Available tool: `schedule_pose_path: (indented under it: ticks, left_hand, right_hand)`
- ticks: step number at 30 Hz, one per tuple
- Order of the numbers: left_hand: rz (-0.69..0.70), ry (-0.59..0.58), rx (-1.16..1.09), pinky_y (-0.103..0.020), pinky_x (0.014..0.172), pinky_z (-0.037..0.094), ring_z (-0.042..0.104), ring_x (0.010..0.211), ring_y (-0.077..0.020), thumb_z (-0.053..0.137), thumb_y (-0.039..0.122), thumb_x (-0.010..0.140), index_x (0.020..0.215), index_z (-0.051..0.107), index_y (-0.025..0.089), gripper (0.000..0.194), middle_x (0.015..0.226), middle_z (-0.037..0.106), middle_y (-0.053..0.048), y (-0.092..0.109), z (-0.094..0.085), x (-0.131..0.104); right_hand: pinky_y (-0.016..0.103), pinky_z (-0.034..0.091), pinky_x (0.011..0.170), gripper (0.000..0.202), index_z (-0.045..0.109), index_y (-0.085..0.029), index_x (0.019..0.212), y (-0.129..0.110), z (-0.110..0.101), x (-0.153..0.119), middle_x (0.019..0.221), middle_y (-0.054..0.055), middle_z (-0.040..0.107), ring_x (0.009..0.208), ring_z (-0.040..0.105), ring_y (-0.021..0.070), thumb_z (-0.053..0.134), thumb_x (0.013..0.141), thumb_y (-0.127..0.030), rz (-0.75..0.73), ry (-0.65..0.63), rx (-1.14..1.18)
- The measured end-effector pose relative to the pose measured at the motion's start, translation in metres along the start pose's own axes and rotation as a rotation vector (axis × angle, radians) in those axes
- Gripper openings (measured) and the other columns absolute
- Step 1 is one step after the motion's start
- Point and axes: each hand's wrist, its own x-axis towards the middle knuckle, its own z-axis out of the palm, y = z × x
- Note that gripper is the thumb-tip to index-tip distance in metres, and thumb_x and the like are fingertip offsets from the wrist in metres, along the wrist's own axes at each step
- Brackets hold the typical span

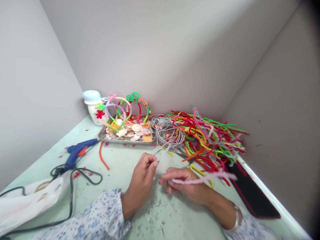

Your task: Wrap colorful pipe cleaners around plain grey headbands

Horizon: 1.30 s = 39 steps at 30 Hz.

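Near each other but not touching, the left hand (144, 174) pinches thumb to forefinger on something too blurred to tell, while the right hand (184, 182) grips a fuzzy, pale-pink pipe cleaner (207, 177), its free length trailing back above the wrist. A steady left pinch and light, even tension would probably serve best, the tail clear of the tangled, multicoloured pipe-cleaner heap (211, 133).

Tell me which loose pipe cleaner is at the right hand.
The pale pink pipe cleaner, running across the right hand. Other loose ones lie on the table: most in the multicoloured pile, an orange one by the glue gun.
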Motion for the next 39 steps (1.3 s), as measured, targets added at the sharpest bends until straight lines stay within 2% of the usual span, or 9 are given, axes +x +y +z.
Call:
schedule_pose_path:
  ticks: [2,3,6,8,13,17,28,34,39]
  left_hand:
    - [0.015,-0.014,0.007,-0.025,0.07,0.04,0.049,0.076,-0.0152,0.043,0.029,0.094,0.083,0.052,0.019,0.016,0.081,0.05,0.0,0.001,0.0,0.0]
    - [0.021,-0.026,0.012,-0.025,0.07,0.04,0.049,0.076,-0.0152,0.043,0.028,0.094,0.084,0.052,0.019,0.017,0.081,0.051,-0.001,0.001,0.0,-0.001]
    - [0.04,-0.094,0.031,-0.025,0.07,0.04,0.05,0.077,-0.0154,0.044,0.029,0.094,0.084,0.054,0.018,0.018,0.083,0.052,-0.001,0.002,0.0,-0.002]
    - [0.054,-0.137,0.041,-0.025,0.071,0.04,0.05,0.078,-0.0157,0.044,0.029,0.094,0.084,0.055,0.018,0.018,0.083,0.053,-0.002,0.001,0.0,-0.002]
    - [0.056,-0.204,0.044,-0.027,0.073,0.04,0.052,0.079,-0.0157,0.045,0.029,0.093,0.084,0.057,0.018,0.018,0.083,0.054,-0.002,-0.002,0.0,-0.001]
    - [0.055,-0.241,0.042,-0.027,0.074,0.04,0.053,0.079,-0.0155,0.047,0.028,0.092,0.083,0.058,0.017,0.018,0.082,0.055,-0.001,-0.004,0.0,-0.001]
    - [0.026,-0.312,0.084,-0.026,0.071,0.04,0.052,0.075,-0.0153,0.046,0.029,0.092,0.078,0.058,0.017,0.022,0.077,0.054,0.0,-0.005,0.0,0.002]
    - [0.031,-0.315,0.086,-0.027,0.072,0.04,0.051,0.077,-0.016,0.043,0.03,0.093,0.078,0.054,0.018,0.022,0.079,0.053,-0.001,-0.005,0.0,0.002]
    - [0.052,-0.313,0.091,-0.028,0.075,0.04,0.052,0.083,-0.0168,0.051,0.022,0.088,0.087,0.055,0.019,0.005,0.088,0.054,-0.002,-0.004,0.002,-0.002]
  right_hand:
    - [0.024,0.046,0.057,0.03,0.063,-0.026,0.117,0.005,0.002,0.003,0.095,0.003,0.065,0.063,0.06,0.0099,0.061,0.087,-0.028,-0.061,0.192,-0.094]
    - [0.024,0.045,0.057,0.032,0.06,-0.028,0.12,0.007,0.002,0.004,0.092,0.002,0.063,0.061,0.058,0.0091,0.06,0.088,-0.028,-0.08,0.273,-0.122]
    - [0.023,0.045,0.054,0.026,0.06,-0.027,0.111,0.007,0.002,0.006,0.081,-0.001,0.058,0.059,0.055,0.0095,0.063,0.085,-0.031,-0.116,0.471,-0.16]
    - [0.023,0.045,0.053,0.021,0.063,-0.024,0.1,0.003,0.003,0.007,0.077,-0.001,0.058,0.06,0.054,0.0111,0.066,0.082,-0.033,-0.1,0.537,-0.156]
    - [0.024,0.041,0.048,0.022,0.065,-0.019,0.08,-0.005,0.005,0.008,0.067,0.0,0.059,0.051,0.051,0.0111,0.066,0.079,-0.041,-0.014,0.497,-0.113]
    - [0.022,0.035,0.045,0.029,0.06,-0.018,0.065,-0.006,0.003,0.009,0.052,-0.002,0.055,0.046,0.047,0.01,0.065,0.08,-0.043,0.054,0.469,-0.184]
    - [0.022,0.036,0.046,0.031,0.059,-0.018,0.067,-0.003,-0.003,0.01,0.046,-0.004,0.054,0.042,0.046,0.0096,0.06,0.083,-0.044,0.084,0.427,-0.291]
    - [0.022,0.037,0.044,0.034,0.057,-0.018,0.062,-0.003,-0.002,0.012,0.048,-0.004,0.054,0.04,0.048,0.0092,0.065,0.077,-0.047,0.052,0.456,-0.204]
    - [0.022,0.037,0.045,0.033,0.059,-0.018,0.062,-0.005,-0.002,0.012,0.045,-0.004,0.054,0.04,0.048,0.0095,0.064,0.079,-0.046,0.07,0.453,-0.207]
